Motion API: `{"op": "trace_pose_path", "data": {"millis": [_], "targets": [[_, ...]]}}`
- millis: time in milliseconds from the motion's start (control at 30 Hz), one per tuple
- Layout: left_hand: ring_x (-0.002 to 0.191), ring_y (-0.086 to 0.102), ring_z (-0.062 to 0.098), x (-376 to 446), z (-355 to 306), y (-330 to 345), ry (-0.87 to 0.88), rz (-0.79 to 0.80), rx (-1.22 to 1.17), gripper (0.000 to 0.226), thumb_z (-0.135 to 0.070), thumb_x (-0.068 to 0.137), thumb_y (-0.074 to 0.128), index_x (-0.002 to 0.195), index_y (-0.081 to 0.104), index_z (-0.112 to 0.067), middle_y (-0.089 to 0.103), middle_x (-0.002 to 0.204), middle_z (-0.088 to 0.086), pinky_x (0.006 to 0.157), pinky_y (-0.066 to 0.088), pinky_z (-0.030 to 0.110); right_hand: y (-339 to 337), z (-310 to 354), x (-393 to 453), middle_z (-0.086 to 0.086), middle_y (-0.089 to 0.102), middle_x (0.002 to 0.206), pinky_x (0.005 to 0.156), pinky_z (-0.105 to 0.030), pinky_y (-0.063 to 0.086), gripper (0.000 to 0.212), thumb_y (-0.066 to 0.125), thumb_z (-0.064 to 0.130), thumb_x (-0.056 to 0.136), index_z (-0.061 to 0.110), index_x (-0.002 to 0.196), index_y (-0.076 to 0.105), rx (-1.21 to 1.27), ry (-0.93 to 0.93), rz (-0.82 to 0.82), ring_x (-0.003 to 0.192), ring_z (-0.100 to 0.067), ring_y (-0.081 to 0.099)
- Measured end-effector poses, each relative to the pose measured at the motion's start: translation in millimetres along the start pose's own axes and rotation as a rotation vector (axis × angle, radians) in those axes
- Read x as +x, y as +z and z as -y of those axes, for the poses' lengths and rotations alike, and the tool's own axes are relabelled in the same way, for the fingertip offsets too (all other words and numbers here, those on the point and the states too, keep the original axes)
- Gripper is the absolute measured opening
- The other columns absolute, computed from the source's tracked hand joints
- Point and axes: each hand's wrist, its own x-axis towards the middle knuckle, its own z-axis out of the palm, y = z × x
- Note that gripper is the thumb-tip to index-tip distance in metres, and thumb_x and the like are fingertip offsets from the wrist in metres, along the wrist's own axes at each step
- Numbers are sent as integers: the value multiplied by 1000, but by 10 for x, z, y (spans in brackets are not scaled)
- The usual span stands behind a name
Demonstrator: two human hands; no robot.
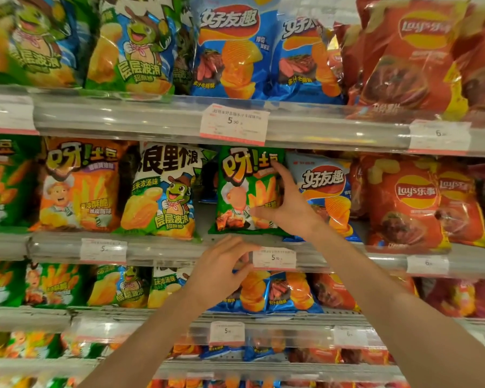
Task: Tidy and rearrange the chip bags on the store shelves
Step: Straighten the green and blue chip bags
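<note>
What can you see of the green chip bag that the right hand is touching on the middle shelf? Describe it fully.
The green chip bag is glossy, crinkled foil with large orange-and-yellow lettering, a cartoon figure and pictured fries. It stands roughly upright on the middle shelf, between a white-and-green bag and a blue bag. The right hand grips its right edge, fingers at the upper edge, thumb across the lower front. The left hand sits below, not touching it.

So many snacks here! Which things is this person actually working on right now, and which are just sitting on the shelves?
In the job now:
- green chip bag, gripped by the right hand
- left hand, at the shelf rail by a price tag

Just sitting there:
- white and green bag to the left
- blue bag behind the right hand
- red Lay's bags
- upper price tag
</note>
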Motion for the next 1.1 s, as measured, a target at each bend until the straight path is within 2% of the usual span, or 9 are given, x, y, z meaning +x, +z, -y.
{"op": "trace_pose_path", "data": {"millis": [67, 133, 267, 367, 533, 600, 733, 900, 1100], "targets": [[90, 56, 14, -2, 6, 4, 0, 2, 6, 39, -14, 86, 75, 124, 67, -18, 63, 91, -5, 80, 51, 37, 20, -56, 3, 20, 43, 134, 88, 1, 41, 111, 87, 4, 75, 22, 159, 16, -8, -6, 12, 113, 14, 51], [91, 55, 13, -8, 9, 7, -4, 6, 17, 41, -16, 87, 73, 127, 66, -20, 63, 91, -6, 81, 50, 36, 5, -89, 37, 29, 42, 128, 84, 2, 42, 111, 87, 8, 76, 25, 159, 15, -12, 2, 33, 106, 25, 51], [93, 55, 13, -7, 6, 2, -5, 7, 4, 40, -15, 88, 73, 127, 66, -19, 63, 93, -6, 84, 50, 36, -48, -37, 160, 7, 48, 147, 110, -33, 47, 90, 76, 26, 89, 32, 158, 19, 10, 29, -6, 131, -8, 52], [93, 55, 12, -10, -3, -5, -9, 4, 4, 39, -15, 87, 73, 126, 67, -19, 63, 93, -7, 84, 51, 35, -61, -28, 213, 1, 49, 149, 111, -43, 47, 78, 71, 24, 94, 29, 157, 25, 4, 36, -37, 134, -14, 49], [92, 55, 11, -8, -1, 9, -13, -7, -1, 38, -16, 87, 74, 124, 67, -20, 62, 91, -7, 84, 51, 35, -26, -104, 204, 7, 59, 132, 103, -43, 54, 86, 78, 11, 87, 36, 153, 29, 58, 47, -82, 126, -17, 59], [91, 55, 11, -10, -2, 21, -19, -14, -1, 37, -17, 87, 73, 123, 67, -21, 61, 90, -8, 84, 50, 34, -3, -123, 213, 13, 60, 125, 98, -35, 57, 89, 79, 7, 85, 36, 153, 29, 84, 53, -65, 121, -14, 62], [92, 54, 12, -16, 1, 25, -23, -9, 2, 38, -18, 87, 73, 124, 66, -22, 62, 90, -7, 82, 51, 34, 28, -139, 229, 8, 56, 133, 86, -17, 54, 92, 80, 10, 85, 37, 155, 26, 119, 89, -50, 113, 0, 59], [91, 54, 11, -15, 4, 32, -26, -21, 2, 37, -19, 87, 74, 123, 67, -21, 62, 90, -8, 79, 51, 34, 47, -96, 222, -1, 49, 153, 111, -38, 46, 92, 76, 13, 89, 30, 160, 18, 74, 80, -25, 135, -13, 51], [94, 54, 13, -25, -20, 33, -27, -7, 30, 39, -20, 87, 74, 125, 65, -21, 62, 95, -6, 79, 51, 34, 24, 0, 32, 12, 50, 146, 114, -39, 44, 85, 75, 26, 91, 26, 158, 23, -60, -12, -74, 132, -9, 49]]}}
